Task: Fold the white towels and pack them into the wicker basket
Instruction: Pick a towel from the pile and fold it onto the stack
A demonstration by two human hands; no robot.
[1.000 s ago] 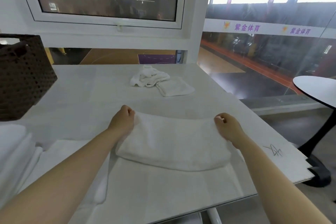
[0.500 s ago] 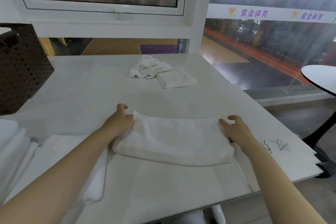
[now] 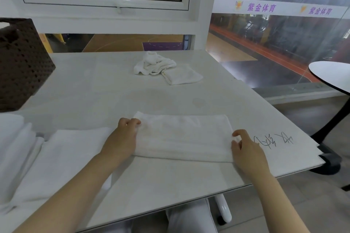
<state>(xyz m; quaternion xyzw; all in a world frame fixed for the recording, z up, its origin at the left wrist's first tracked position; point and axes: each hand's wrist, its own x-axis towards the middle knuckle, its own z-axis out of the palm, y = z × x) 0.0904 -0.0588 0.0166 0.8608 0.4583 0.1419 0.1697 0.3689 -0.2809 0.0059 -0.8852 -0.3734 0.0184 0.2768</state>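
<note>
A folded white towel [image 3: 184, 137] lies as a long strip on the white table [image 3: 113, 91] in front of me. My left hand [image 3: 123, 138] grips its left end with curled fingers. My right hand [image 3: 244, 149] pinches its right end. A dark brown wicker basket [image 3: 20, 62] stands at the table's far left. Farther back sit a crumpled white towel [image 3: 153, 63] and a small folded one [image 3: 182, 75] touching it.
More white towels [image 3: 17, 149] lie folded at the near left, one flat piece [image 3: 72, 147] under my left forearm. Black scribbles [image 3: 274, 139] mark the table's right corner. A round side table [image 3: 333, 75] stands to the right past the edge.
Both hands have slid along the towel's ends toward me and now curl round them. The towel lies flatter and its strip looks narrower. The camera has tilted down slightly.
</note>
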